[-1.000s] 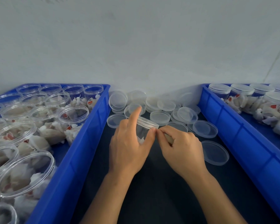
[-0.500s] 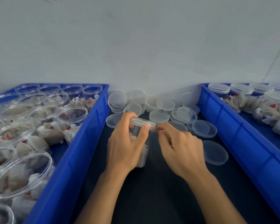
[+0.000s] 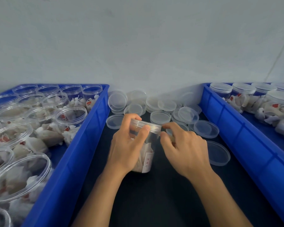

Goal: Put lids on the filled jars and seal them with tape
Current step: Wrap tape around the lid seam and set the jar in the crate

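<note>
Pale grey-white plastered wall [image 3: 138,46] filling the upper half, faintly mottled, thin dark line [image 3: 280,51] slanting down its right side, dark matte worktop [image 3: 154,202] butting against the wall's foot, soft even light, weak shadows

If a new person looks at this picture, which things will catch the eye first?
First, the two hands in the centre: the left hand grips a clear lidded jar, and the right hand pinches at its lid edge. Behind them lies a heap of loose clear lids. Blue bins flank them, open jars on the left, lidded ones on the right.
</note>
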